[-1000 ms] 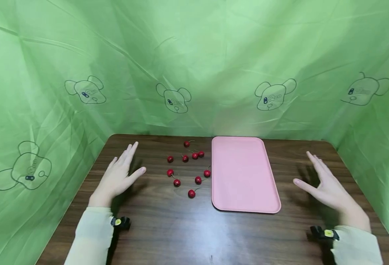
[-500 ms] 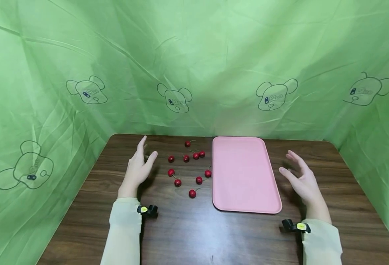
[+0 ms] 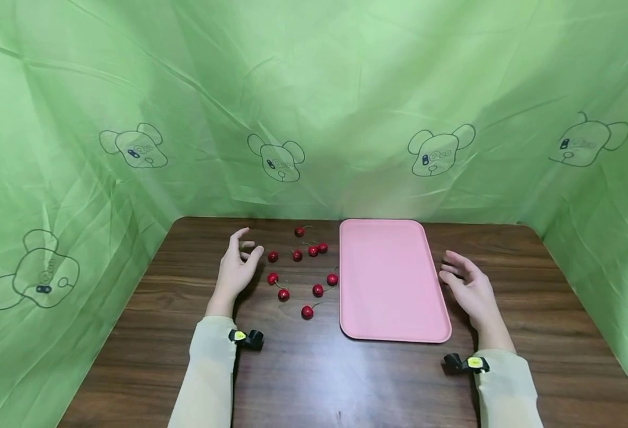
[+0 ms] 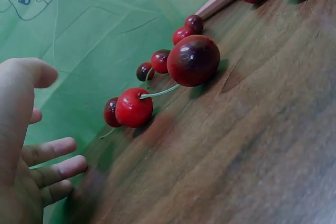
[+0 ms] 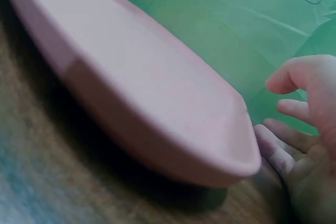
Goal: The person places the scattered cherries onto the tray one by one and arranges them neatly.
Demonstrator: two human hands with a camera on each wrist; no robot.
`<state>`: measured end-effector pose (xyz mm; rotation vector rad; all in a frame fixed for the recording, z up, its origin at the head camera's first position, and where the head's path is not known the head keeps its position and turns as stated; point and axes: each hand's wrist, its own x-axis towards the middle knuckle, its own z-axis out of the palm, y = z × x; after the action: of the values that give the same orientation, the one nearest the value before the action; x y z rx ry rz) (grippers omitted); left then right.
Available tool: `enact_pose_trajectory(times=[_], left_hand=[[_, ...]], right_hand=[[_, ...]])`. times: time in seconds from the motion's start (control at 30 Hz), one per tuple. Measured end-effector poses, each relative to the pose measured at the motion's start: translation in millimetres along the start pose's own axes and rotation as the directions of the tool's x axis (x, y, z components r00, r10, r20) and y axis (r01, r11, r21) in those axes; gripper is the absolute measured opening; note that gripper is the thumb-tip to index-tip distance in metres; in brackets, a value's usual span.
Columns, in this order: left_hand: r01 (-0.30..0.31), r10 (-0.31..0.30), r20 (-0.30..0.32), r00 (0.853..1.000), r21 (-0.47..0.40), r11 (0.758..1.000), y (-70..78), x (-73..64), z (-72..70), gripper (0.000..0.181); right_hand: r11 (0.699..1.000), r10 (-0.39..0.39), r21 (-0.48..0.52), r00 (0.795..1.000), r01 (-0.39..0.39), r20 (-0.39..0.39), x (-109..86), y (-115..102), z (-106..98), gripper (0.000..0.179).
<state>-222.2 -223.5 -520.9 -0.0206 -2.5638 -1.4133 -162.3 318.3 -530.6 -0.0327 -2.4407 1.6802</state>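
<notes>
Several red cherries with thin green stems lie scattered over the brown tabletop left of a pink tray (image 3: pixel 391 282). My left hand (image 3: pixel 235 270) is beside them, fingers loosely bent and holding nothing; the closest cherry (image 3: pixel 273 256) is just right of its thumb. In the left wrist view, a gap shows between that hand (image 4: pixel 39 174) and a bright red cherry (image 4: pixel 134 107). By the tray's right edge is my right hand (image 3: pixel 471 291), its fingers loosely bent and gripping nothing. In the right wrist view its lower fingertips come close to the tray's corner (image 5: pixel 244 161); contact cannot be told.
A green cloth (image 3: pixel 357 107) with printed bear heads hangs behind the table and along both sides. Bare wooden tabletop (image 3: pixel 314 380) lies in front of the tray and cherries. Each wrist carries a small black camera, such as the left one (image 3: pixel 254 339).
Both hands have moved inward, the left one rightward toward the cherries and the right one leftward to the tray. Their fingers have bent more. Tray and cherries stay in place.
</notes>
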Motion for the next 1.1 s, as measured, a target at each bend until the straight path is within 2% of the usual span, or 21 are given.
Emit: enact_pose_trajectory(times=[0.17, 0.37, 0.73, 1.1], left_hand=[[-0.011, 0.011, 0.000, 1.000, 0.041, 0.999, -0.6, 1.2, 5.5, 0.057], [-0.044, 0.042, 0.030, 0.999, 0.084, 0.995, -0.6, 1.6, 9.6, 0.049], [-0.056, 0.050, 0.064, 0.997, 0.090, 0.994, -2.9, -0.1, 14.8, 0.043], [-0.070, 0.063, 0.059, 0.996, 0.127, 0.989, -3.0, 0.5, 20.4, 0.040]], right_hand=[[1.000, 0.017, -0.024, 1.000, -0.017, 0.021, -0.9, -3.8, 1.8, 0.053], [0.993, 0.030, -0.115, 0.999, -0.026, 0.030, -1.7, -6.8, 2.2, 0.054], [0.975, 0.068, -0.214, 0.997, -0.059, 0.036, -2.2, -6.8, 5.3, 0.048], [0.966, 0.045, -0.256, 0.999, -0.039, 0.020, -1.1, -3.7, 5.0, 0.045]])
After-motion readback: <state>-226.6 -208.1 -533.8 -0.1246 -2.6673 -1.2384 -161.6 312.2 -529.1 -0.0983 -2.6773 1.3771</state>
